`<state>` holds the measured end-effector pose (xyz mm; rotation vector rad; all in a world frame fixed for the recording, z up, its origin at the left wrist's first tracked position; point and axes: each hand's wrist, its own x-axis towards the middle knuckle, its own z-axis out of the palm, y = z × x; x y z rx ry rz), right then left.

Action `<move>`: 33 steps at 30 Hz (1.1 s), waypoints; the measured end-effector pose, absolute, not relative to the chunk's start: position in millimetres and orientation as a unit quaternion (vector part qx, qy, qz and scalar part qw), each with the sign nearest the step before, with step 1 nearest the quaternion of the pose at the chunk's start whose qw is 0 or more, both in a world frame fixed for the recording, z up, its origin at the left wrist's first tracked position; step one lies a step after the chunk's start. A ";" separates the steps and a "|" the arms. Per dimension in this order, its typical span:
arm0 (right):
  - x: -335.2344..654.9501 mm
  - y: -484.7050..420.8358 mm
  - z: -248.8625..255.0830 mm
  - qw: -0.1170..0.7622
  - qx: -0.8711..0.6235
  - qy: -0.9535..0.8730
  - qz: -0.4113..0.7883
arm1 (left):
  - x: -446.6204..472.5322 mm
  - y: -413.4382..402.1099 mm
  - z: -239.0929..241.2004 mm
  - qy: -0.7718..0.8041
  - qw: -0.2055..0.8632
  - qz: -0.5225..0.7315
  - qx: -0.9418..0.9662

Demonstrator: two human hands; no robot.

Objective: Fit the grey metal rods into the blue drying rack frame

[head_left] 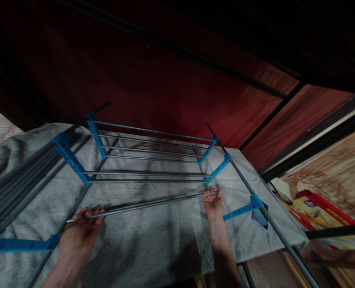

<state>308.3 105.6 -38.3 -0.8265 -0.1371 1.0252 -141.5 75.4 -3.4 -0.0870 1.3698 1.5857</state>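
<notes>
A thin grey metal rod spans the space between my hands, slanting slightly up to the right; a second rod may lie along it. My left hand grips its left end, the tip poking out past the fingers. Around the right end my right hand is closed. Beyond the rod lies a partly assembled rack with several cross rods set between blue plastic brackets. The nearer blue bracket on the right and the one on the left have no rod joining them.
Grey plush cloth covers the surface. A bundle of grey tubes is at the left. A phone lies under the right upright pole. A red and yellow box stands at the right. A dark red panel rises behind.
</notes>
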 end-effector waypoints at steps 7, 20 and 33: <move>310.9 109.8 -27.4 0.783 -0.384 -0.053 0.487 | -138.2 74.7 6.4 0.559 0.515 0.645 -0.075; 259.9 108.6 -15.0 0.687 -0.426 -0.118 0.577 | -91.8 81.9 7.2 0.495 0.588 0.637 -0.058; 228.4 106.0 -19.0 0.679 -0.431 -0.179 0.567 | -95.4 82.1 5.0 0.502 0.578 0.636 -0.098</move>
